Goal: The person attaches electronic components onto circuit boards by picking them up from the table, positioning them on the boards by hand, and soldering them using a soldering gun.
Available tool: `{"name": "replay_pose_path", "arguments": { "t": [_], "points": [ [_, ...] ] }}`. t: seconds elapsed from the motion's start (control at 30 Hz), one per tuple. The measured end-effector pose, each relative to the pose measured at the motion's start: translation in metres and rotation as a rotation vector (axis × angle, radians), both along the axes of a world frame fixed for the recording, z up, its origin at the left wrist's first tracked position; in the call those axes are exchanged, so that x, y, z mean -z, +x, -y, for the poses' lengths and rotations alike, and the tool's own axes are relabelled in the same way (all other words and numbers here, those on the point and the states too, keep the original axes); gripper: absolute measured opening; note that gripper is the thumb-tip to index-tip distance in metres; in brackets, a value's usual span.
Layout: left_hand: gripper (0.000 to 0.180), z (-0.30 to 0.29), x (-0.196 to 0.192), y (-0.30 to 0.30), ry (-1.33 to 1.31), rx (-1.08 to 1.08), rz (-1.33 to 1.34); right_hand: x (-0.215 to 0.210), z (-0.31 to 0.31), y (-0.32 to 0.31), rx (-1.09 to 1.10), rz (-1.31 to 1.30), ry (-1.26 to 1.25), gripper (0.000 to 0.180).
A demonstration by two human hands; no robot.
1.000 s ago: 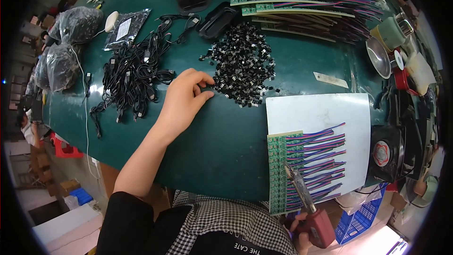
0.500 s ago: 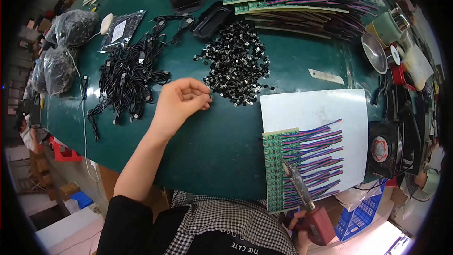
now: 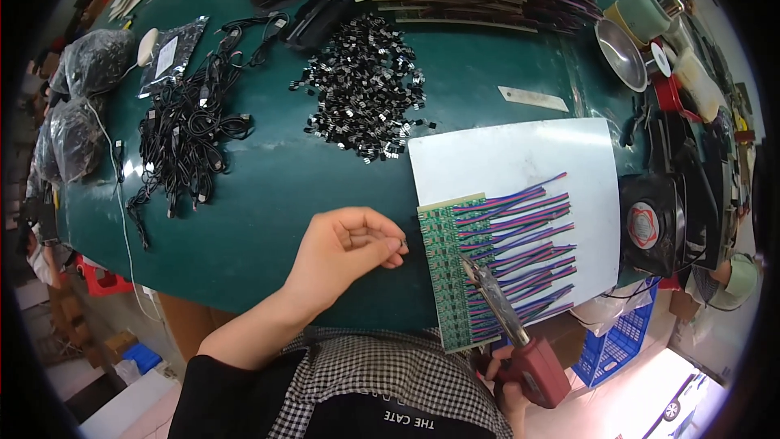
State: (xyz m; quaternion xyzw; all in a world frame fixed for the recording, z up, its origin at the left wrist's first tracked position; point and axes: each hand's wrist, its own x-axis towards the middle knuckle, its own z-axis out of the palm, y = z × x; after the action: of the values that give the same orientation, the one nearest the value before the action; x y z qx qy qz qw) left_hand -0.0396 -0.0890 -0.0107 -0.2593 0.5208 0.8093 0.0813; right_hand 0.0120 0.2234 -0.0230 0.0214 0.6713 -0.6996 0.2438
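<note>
Now, green circuit panel (image 3: pixel 443 268): over white sheet (image 3: pixel 504 146), blue-pink wires (image 3: pixel 540 211) apparently attached
Left hand (image 3: pixel 345 248): pinching 1 tiny dark piece (image 3: pixel 404 242)
Right hand (image 3: pixel 512 397): gripping red-handled soldering iron (image 3: pixel 543 374)
Black silver-pinned components (image 3: pixel 361 89): many left loose

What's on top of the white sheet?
On the white sheet: a green circuit board at its lower left, with colored wires spread rightward. The soldering iron hides part of the board and wires. Whatever's under the board is covered.
</note>
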Motion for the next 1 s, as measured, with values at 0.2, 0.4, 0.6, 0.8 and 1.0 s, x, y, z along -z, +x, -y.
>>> {"name": "replay_pose_path", "arguments": {
  "t": [0.2,0.4,0.6,0.8,1.0],
  "points": [
    [0.018,-0.025,0.003,0.010,-0.160,0.096,-0.073,-0.006,0.018,-0.005,0.134,0.001,-0.040,0.063],
    [0.024,-0.032,0.006,0.008,-0.234,0.064,-0.041,-0.001,0.012,-0.003,0.086,-0.022,-0.007,0.064],
    [0.025,-0.034,0.007,0.007,-0.205,0.075,-0.025,-0.001,0.009,-0.004,0.023,-0.063,0.095,0.059],
    [0.024,-0.035,0.005,0.005,-0.189,0.080,-0.036,0.031,-0.031,0.020,-0.222,-0.230,0.313,0.070],
    [0.024,-0.035,0.005,0.006,-0.204,0.082,-0.041,0.039,-0.038,0.021,-0.164,-0.285,0.269,0.067]
  ]
}}
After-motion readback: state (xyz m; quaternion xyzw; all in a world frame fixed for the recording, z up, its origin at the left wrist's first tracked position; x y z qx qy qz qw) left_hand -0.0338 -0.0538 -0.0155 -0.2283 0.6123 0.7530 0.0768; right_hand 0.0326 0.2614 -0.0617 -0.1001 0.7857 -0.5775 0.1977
